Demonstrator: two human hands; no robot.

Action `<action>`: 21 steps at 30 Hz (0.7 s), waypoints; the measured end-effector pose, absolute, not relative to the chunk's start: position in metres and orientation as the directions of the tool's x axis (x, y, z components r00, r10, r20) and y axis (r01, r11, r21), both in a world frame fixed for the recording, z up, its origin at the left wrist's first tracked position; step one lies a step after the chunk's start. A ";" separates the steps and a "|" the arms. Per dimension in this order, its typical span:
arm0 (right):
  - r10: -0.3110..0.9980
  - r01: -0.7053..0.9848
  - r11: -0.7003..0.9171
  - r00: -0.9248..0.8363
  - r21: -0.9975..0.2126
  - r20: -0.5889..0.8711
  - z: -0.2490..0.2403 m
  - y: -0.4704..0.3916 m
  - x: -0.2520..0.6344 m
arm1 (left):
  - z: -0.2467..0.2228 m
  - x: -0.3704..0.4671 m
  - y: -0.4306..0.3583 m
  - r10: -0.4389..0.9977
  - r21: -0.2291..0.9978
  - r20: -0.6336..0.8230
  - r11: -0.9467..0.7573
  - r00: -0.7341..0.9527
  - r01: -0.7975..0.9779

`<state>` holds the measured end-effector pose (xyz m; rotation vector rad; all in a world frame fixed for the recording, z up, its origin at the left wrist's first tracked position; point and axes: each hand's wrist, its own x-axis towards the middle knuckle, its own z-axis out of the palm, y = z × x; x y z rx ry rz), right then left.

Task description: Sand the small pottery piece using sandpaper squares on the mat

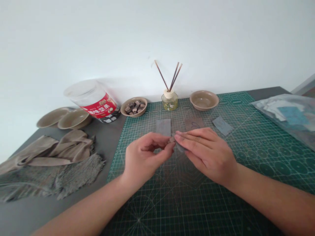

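Between thumb and forefinger, my left hand (pixel 145 152) pinches a small light-brown block (pixel 172 139). Against its right side my right hand (pixel 210 150) presses a folded grey piece of sandpaper (pixel 180 148), mostly hidden under the fingers. Both hands are over the green cutting mat (pixel 197 203). Just beyond them lie a grey square of sandpaper (pixel 163 126), a brown square (pixel 194 123) with a dark mark on it, and a tilted grey piece (pixel 222 125). Several similar brown and dark blocks (pixel 135 107) fill a shallow tan bowl (pixel 122 110) at the back.
A reed diffuser (pixel 169 100) and another tan bowl (pixel 204 104) stand along the wall. At left are a plastic tub (pixel 99 106) with a red label, two tan bowls (pixel 73 119) and crumpled cloths (pixel 61 157). A clear plastic bag (pixel 292 113) lies at right.
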<state>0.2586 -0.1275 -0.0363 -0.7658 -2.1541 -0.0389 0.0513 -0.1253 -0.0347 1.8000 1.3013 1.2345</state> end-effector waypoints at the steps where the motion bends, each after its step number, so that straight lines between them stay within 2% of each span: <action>1: 0.510 0.539 0.811 -0.465 -0.225 0.723 -0.036 -0.127 0.259 | -0.034 0.052 -0.125 0.940 0.863 0.331 -0.338 0.083 0.376; 4: 0.510 0.526 0.818 -0.473 -0.234 0.719 -0.037 -0.125 0.259 | -0.032 0.052 -0.125 0.937 0.881 0.346 -0.344 0.055 0.324; 6: 0.579 0.547 0.781 -0.454 -0.301 0.677 -0.040 -0.123 0.259 | -0.030 0.051 -0.125 0.935 0.905 0.350 -0.354 0.060 0.235; 9: 0.815 0.562 0.572 -0.312 -0.597 0.488 -0.043 -0.120 0.257 | -0.031 0.049 -0.122 0.927 0.934 0.355 -0.358 0.124 0.006; 11: 0.911 0.440 0.400 -0.285 -0.804 0.298 -0.045 -0.119 0.255 | -0.034 0.048 -0.119 0.919 0.935 0.349 -0.327 0.185 -0.138; 12: 0.925 0.378 0.338 -0.301 -0.862 0.232 -0.046 -0.119 0.254 | -0.036 0.048 -0.117 0.917 0.934 0.336 -0.296 0.215 -0.201; 14: 0.931 0.353 0.309 -0.301 -0.883 0.206 -0.046 -0.118 0.254 | -0.039 0.047 -0.113 0.915 0.931 0.306 -0.230 0.262 -0.285; 17: 0.933 0.417 0.354 -0.215 -0.837 0.288 -0.044 -0.115 0.256 | -0.042 0.046 -0.110 0.911 0.931 0.282 -0.185 0.300 -0.314; 19: 0.930 0.297 0.343 -0.240 -0.891 0.278 -0.041 -0.114 0.259 | -0.043 0.045 -0.110 0.903 0.942 0.259 -0.158 0.343 -0.295; 21: 0.918 0.060 0.250 -0.333 -0.966 0.217 -0.038 -0.116 0.259 | -0.043 0.045 -0.112 0.890 0.950 0.235 -0.125 0.392 -0.285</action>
